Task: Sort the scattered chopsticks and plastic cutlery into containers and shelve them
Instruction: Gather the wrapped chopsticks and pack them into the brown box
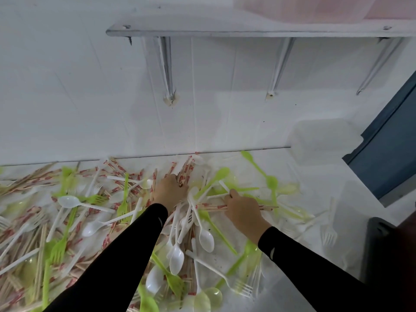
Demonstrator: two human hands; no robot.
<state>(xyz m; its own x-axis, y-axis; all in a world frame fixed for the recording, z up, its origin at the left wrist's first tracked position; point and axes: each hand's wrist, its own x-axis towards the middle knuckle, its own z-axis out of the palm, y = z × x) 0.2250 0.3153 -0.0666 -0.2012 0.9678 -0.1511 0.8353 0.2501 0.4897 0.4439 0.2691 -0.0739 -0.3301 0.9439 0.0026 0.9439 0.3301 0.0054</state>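
A heap of wooden chopsticks with red-printed wrappers, white spoons and forks and green forks and spoons covers the white counter. My left hand grips a bundle of chopsticks that points toward the wall. My right hand holds another bundle of chopsticks lying crosswise, and a white handle sticks up past its fingers. White spoons lie between my forearms.
A translucent plastic container stands at the back right against the tiled wall. A metal shelf on brackets hangs above, with a pinkish box on it. A blue-grey panel and a dark bin are at the right.
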